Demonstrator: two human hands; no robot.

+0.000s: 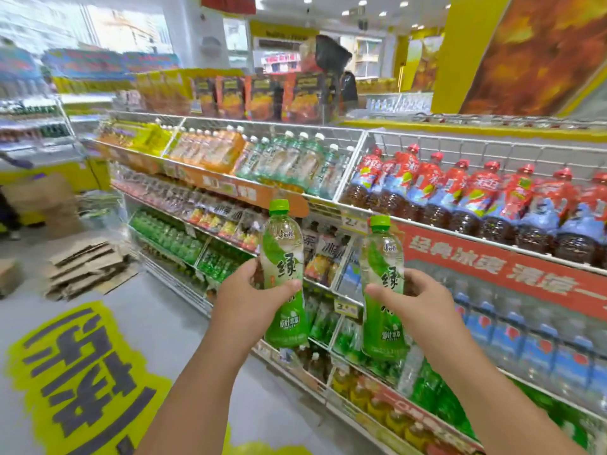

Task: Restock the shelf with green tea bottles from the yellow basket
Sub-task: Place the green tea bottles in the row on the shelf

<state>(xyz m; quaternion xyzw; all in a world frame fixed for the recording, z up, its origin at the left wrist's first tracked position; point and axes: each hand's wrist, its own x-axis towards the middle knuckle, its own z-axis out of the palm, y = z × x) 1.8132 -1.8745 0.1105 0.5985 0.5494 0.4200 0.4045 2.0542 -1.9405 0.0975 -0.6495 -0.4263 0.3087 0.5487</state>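
Two green tea bottles held up in front of the shelf unit (348,205), both upright with green caps on top, near each other but not touching.

Left hand (253,290) gripping the left green tea bottle (284,277) around the middle of the label: thumb pressed across the front, other fingers curled behind and mostly hidden. Bottle slightly tilted, cap level with the orange price strip (230,188) of the shelf unit.

Right hand (417,297) gripping the right green tea bottle (382,290) around the middle too: thumb stretched across the front of the label, one fingertip seen at the right edge, remaining fingers behind the bottle and not visible. Cap just below the edge of the shelf unit's upper tier.

On the upper tier of the shelf unit, to the right: red-capped dark tea bottles (476,198) in a wire bin. To the left on the same tier: pale green bottles with white caps (295,162). Under the red banner (505,257) of the shelf unit: blue-labelled water bottles (532,336). Lower rows of the shelf unit, behind and below the held bottles: more green bottles, blurred.

On the floor left of the shelf unit: flattened cardboard (88,267) and a yellow floor sticker (75,372) with dark characters.
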